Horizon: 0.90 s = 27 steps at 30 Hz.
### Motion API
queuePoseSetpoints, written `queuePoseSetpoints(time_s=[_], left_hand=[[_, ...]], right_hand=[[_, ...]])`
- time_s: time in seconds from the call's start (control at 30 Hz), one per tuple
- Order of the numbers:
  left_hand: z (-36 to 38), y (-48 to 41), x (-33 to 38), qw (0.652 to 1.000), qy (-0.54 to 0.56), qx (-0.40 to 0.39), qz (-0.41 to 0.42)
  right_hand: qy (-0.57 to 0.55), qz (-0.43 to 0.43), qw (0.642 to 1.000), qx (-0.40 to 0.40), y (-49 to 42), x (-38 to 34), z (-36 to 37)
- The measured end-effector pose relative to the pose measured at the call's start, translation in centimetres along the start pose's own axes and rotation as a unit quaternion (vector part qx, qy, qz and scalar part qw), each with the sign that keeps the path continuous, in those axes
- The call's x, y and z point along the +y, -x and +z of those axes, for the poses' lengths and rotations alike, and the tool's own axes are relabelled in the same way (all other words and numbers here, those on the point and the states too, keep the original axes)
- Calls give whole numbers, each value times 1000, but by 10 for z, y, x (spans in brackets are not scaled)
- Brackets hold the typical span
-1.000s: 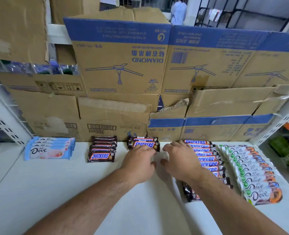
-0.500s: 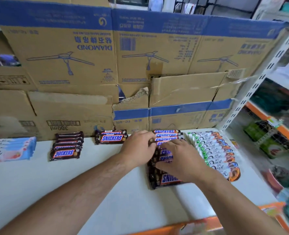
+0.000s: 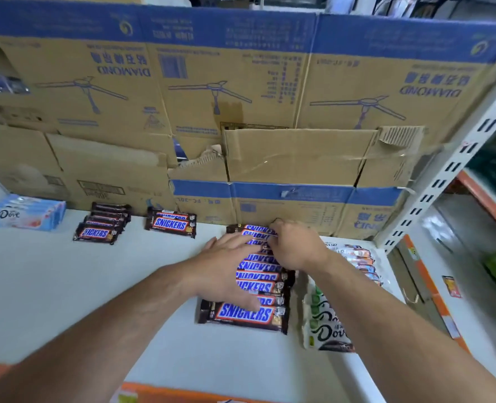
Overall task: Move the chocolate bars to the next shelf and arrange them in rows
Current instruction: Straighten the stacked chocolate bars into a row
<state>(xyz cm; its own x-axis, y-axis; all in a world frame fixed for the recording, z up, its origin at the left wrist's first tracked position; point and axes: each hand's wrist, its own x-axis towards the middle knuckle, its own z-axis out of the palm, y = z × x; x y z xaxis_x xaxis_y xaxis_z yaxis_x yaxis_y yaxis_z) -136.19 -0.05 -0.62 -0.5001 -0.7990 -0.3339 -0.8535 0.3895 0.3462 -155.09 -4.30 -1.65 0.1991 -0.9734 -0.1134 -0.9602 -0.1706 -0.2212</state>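
Head view, the only feed. I record the left hand (image 3: pixel 229 266) lying flat across the left half of the Snickers row (image 3: pixel 258 276). Its fingers are straight and spread, the thumb reaches toward the front bar (image 3: pixel 245 314), and it grasps nothing. I record the right hand (image 3: pixel 296 248) at the rear of the same row, fingers curled and pinching the right ends of the rearmost bars, close against the cardboard boxes (image 3: pixel 270 158).

The row runs front to back on the white shelf (image 3: pixel 66 286), bars overlapping, labels up. Just to its right lies a Dove row (image 3: pixel 326 330), partly hidden by the right forearm.

Well to the left of both hands, along the cardboard, I note a Snickers pair (image 3: pixel 171 223), a short Snickers stack (image 3: pixel 100 225) and a blue Dove stack (image 3: pixel 27 213). A white slotted upright (image 3: pixel 450 170) stands at the right rear corner.
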Motion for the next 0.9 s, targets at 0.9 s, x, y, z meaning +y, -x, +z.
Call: queuePoseSetpoints(time_s=[0.9], left_hand=[[11, 12, -11, 990, -133, 35, -22]], right_hand=[[-171, -21, 982, -78, 16, -50, -3]])
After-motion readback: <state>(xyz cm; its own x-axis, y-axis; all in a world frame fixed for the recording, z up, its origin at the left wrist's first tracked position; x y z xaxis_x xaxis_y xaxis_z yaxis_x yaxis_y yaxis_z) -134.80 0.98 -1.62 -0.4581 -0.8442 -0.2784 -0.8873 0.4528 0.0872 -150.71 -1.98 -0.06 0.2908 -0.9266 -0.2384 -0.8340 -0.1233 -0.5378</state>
